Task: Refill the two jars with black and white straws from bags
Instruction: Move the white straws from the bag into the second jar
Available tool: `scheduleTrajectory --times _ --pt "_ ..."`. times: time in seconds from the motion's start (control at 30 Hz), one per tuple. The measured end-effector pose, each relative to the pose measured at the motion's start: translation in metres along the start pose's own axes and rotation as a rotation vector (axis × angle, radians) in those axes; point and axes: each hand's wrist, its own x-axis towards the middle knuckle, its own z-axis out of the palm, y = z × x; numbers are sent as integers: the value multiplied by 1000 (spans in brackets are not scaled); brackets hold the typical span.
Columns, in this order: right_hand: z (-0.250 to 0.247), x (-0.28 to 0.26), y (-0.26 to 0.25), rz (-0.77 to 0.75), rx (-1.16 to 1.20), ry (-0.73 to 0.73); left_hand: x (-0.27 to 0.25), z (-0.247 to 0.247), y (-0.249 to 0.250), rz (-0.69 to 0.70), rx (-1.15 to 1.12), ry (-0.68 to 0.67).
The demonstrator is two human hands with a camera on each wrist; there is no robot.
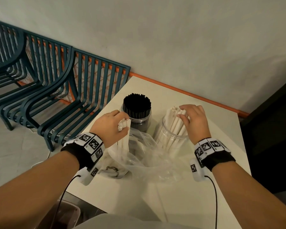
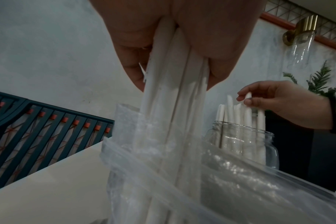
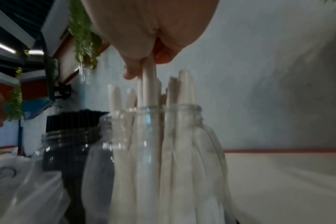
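Note:
My left hand (image 1: 123,124) (image 2: 175,75) grips a bunch of white straws (image 1: 125,139) (image 2: 173,121); their lower ends are still inside a clear plastic bag (image 1: 149,156) (image 2: 240,189) on the table. To its right a clear jar (image 1: 172,139) (image 2: 269,145) (image 3: 182,136) stands partly filled with white straws. Over that jar, my right hand (image 1: 183,115) (image 2: 244,100) (image 3: 144,71) pinches the top of one white straw standing in it. Behind the left hand, a second jar (image 1: 139,119) (image 3: 73,136) is packed with black straws (image 1: 137,104).
The cream table (image 1: 205,187) stands against a grey wall with an orange strip. Teal slatted chairs (image 1: 56,96) are stacked to the left. Another crumpled clear bag (image 1: 112,171) lies near my left wrist. A bin (image 1: 64,215) sits below the table's near edge.

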Motion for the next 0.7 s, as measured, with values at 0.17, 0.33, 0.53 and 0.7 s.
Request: scheduleTrajectory --times 0.17,0.33,0.53,0.7 --pt "16 -27 6 2 -63 2 0 -1 0 2 -8 -3" --pt "19 -35 6 76 -11 -88 -1 -1 -1 -4 -7 -2" --pt "20 -24 3 385 156 -100 -1 -2 0 -4 -2 4" --pt "25 -5 -5 414 -25 -187 0 -1 -1 -8 -5 -3"
